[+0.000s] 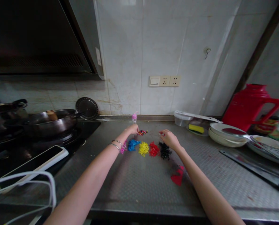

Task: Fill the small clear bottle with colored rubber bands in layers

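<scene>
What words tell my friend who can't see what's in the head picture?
A person's left hand is at a small mixed-colour pile on a metal counter, the right hand near a black pile. Left of it lie a red pile, yellow pile, blue pile and pink pile.

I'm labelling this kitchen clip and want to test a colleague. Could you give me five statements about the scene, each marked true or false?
1. The yellow pile lies between the blue pile and the red pile. True.
2. The left hand is at the small mixed-colour heap. True.
3. The black pile lies at the left end of the row of piles. False: it lies at the right end, close to the right hand.
4. The yellow sponge lies in the frying pan. False: it lies to the right of the hands, near the clear plastic tub.
5. The red jug stands on the right side of the picture. True.
</scene>
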A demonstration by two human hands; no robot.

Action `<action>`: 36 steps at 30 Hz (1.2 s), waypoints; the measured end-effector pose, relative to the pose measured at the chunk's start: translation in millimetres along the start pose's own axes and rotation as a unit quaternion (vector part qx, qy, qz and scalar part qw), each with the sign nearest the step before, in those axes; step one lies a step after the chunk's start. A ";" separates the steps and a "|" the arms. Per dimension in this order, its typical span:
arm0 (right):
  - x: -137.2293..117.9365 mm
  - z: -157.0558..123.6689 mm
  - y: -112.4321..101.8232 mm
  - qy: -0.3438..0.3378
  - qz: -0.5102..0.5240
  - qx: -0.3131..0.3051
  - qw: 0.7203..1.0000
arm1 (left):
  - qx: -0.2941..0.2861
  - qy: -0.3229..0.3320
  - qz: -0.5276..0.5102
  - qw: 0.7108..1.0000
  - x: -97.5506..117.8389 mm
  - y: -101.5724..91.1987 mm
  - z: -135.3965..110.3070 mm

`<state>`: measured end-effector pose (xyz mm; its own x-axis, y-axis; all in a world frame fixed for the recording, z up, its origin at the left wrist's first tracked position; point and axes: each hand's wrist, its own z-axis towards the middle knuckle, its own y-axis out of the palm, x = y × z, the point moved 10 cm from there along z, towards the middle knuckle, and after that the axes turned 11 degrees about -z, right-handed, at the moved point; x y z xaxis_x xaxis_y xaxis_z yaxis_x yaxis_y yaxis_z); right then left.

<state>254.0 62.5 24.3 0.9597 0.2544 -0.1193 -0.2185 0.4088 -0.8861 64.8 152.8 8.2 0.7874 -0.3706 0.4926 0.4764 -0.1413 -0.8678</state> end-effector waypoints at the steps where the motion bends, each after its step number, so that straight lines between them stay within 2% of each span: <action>1: 0.4 -0.2 0.3 0.002 -0.001 -0.001 1.000 | -0.019 -0.006 0.030 0.999 -3.6 3.1 -0.6; 3: 1.1 -0.5 1.1 0.005 -0.004 -0.003 1.000 | -0.034 -0.019 0.083 0.996 -10.3 5.1 -2.2; 6: 1.6 -0.8 2.8 0.004 -0.012 -0.005 1.000 | -0.008 -0.014 0.105 0.994 -13.2 -0.4 -5.0; 10: 1.1 -1.2 4.5 0.000 -0.016 -0.008 1.000 | 0.014 0.005 0.111 0.994 -13.9 -4.0 -10.4; 17: 1.8 -1.3 7.8 0.003 -0.023 -0.024 0.999 | 0.042 0.002 0.106 0.994 -21.3 -9.0 -22.2; 22: 2.1 -1.4 9.2 0.001 -0.026 -0.024 0.999 | 0.046 0.031 0.091 0.994 -16.4 -6.8 -24.2; 32: 3.4 -1.0 8.7 0.005 -0.039 -0.026 0.999 | 0.061 0.034 0.086 0.994 -8.9 -3.9 -25.3; 36: 3.1 -0.9 8.3 0.003 -0.043 -0.026 0.999 | 0.065 0.054 0.089 0.992 7.9 -0.3 -23.8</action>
<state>255.3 65.8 16.2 0.9757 0.2146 -0.0437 -0.1251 0.3821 -0.9156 61.5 128.0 10.9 0.8197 -0.4770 0.3170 0.3866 0.0524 -0.9208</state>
